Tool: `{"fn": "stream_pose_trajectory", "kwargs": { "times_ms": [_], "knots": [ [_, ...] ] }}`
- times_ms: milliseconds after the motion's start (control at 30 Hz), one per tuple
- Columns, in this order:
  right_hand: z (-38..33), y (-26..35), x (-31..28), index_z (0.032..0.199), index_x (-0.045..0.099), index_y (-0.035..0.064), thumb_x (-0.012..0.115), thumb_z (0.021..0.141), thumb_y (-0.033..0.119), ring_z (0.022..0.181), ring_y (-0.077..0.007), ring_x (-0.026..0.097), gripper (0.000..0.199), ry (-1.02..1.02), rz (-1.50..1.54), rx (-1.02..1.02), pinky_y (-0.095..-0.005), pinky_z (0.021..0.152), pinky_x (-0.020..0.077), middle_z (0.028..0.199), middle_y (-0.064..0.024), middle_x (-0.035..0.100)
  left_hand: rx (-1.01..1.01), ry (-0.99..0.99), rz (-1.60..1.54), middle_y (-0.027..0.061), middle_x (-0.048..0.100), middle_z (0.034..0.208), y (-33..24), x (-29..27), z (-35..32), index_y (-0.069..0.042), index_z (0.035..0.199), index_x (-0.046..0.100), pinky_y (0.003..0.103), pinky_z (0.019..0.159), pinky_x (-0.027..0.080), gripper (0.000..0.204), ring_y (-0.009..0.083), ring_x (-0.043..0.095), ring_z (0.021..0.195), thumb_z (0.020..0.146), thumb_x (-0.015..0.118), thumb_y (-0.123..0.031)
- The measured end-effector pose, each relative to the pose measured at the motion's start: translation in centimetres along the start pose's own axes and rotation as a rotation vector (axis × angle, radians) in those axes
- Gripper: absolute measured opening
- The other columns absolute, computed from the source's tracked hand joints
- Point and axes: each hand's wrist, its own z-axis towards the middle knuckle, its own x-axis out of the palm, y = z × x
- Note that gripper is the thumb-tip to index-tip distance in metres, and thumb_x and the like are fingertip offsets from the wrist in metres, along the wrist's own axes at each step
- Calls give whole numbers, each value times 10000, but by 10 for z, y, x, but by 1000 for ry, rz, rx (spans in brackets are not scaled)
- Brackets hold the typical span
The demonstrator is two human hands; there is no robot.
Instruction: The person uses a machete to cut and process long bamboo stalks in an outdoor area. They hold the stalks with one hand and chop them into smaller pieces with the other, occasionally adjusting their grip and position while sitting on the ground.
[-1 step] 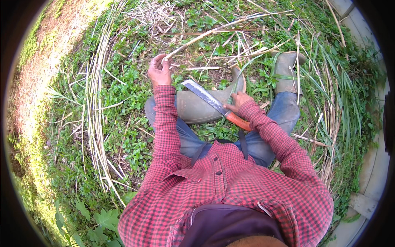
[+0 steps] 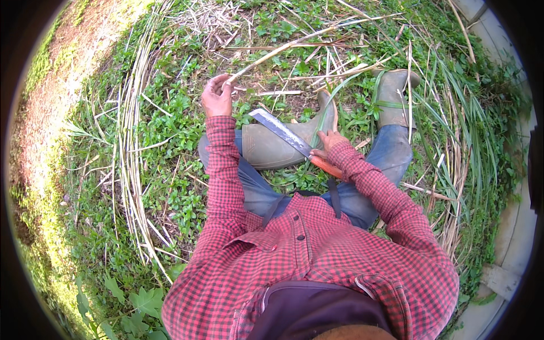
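My left hand [image 2: 217, 95] is closed, pinching the end of a long, thin, pale dry stalk [image 2: 272, 54] that slants away to the far right. My right hand [image 2: 331, 143] is closed at the place where the blade of a machete [image 2: 283, 134] meets its orange handle. The dark blade angles up to the left across my left rubber boot [image 2: 266, 146]. A green leaf strip [image 2: 327, 110] runs down beside my right fingers. How those fingers wrap the machete is partly hidden.
My other boot [image 2: 391, 99] stands to the right, with green leaf blades around its ankle. A bundle of dry stalks [image 2: 127, 136] curves along the left. Long green leaves [image 2: 473, 130] and dry straw lie right. A pale slab edge [image 2: 513, 243] borders the weedy ground.
My left hand has shifted slightly left with the stalk. My right hand and the machete have moved only a little.
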Motion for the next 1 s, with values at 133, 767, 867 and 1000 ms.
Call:
{"fn": "stream_pose_trajectory", "kwargs": {
  "times_ms": [133, 767, 867, 1000],
  "knots": [
    [-19, 5, 7, 1317, 236, 24, 550, 789, 453, 924, -373, 563, 749, 180, 131, -51, -426, 799, 455, 957, -225, 565, -238, 341, 209, 128, 635, 833, 8, -16, 15, 67, 1022, 556, 253, 659, 512, 252, 163, 629, 717, 801, 549, -54],
    [-61, 14, -7, 979, 499, 16, 623, 752, 416, 653, -315, 600, 476, -317, 828, 208, -408, 608, 473, 709, -155, 594, 71, 618, 1161, 198, 617, 815, -11, 12, 82, -52, 866, 639, 381, 748, 450, 453, 308, 598, 802, 881, 396, -434],
    [-56, 15, -51, 987, 470, 47, 587, 768, 455, 796, -400, 581, 478, -370, 467, 85, -444, 688, 470, 822, -200, 602, 19, 636, 1011, 143, 593, 684, 6, 9, 75, -18, 731, 618, 355, 670, 434, 480, 240, 569, 682, 873, 429, -436],
    [-11, 15, -71, 997, 450, 81, 587, 784, 388, 815, -372, 581, 398, -445, 250, -31, -441, 709, 469, 827, -201, 594, -116, 756, 917, 189, 602, 705, -6, 19, 62, -51, 723, 658, 373, 707, 442, 483, 290, 596, 740, 847, 447, -468]
  ]
}}
